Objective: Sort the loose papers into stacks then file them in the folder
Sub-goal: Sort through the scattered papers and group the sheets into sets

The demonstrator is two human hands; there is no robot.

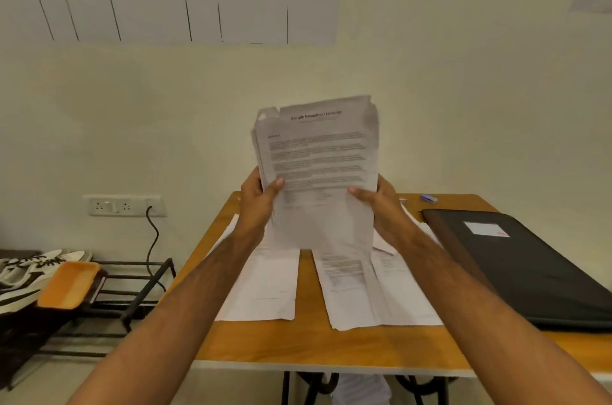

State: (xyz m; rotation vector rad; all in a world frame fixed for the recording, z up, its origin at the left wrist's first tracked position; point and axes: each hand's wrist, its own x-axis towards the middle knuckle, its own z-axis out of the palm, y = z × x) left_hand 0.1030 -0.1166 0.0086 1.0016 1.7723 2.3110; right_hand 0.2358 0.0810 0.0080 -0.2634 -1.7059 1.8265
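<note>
Both hands, left hand and right hand, clamp a bundle of papers upright. Below the grip, sorted stacks lie on the table. Right of it the folder lies closed, so filing looks not yet begun.

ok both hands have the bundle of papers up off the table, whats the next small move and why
Probably lower the bundle and tap its bottom edge on the table to square it. The left hand and right hand grip its sides, its top corners look uneven, and the black folder lies closed.
</note>
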